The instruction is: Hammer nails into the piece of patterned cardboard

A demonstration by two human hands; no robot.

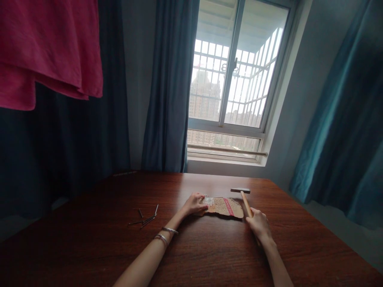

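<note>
My left hand (195, 204) grips the left end of a flat, torn-edged piece of cardboard (220, 206), thumb on top. The piece is brown with dark speckles and a pink-red band near its right end. In my right hand (259, 224) is a hammer (245, 203), its light wooden handle wrapped by my fingers and its dark metal head (240, 190) beyond the far right side of the cardboard. Several nails (148, 218) lie loosely heaped on the table, left of my left forearm.
The brown wooden table (191, 255) reaches back towards the wall below a barred window (230, 79). Blue curtains (170, 87) hang on both sides of the window. A pink cloth (54, 48) hangs at the upper left. A thin strip (125, 173) lies at the table's far left edge.
</note>
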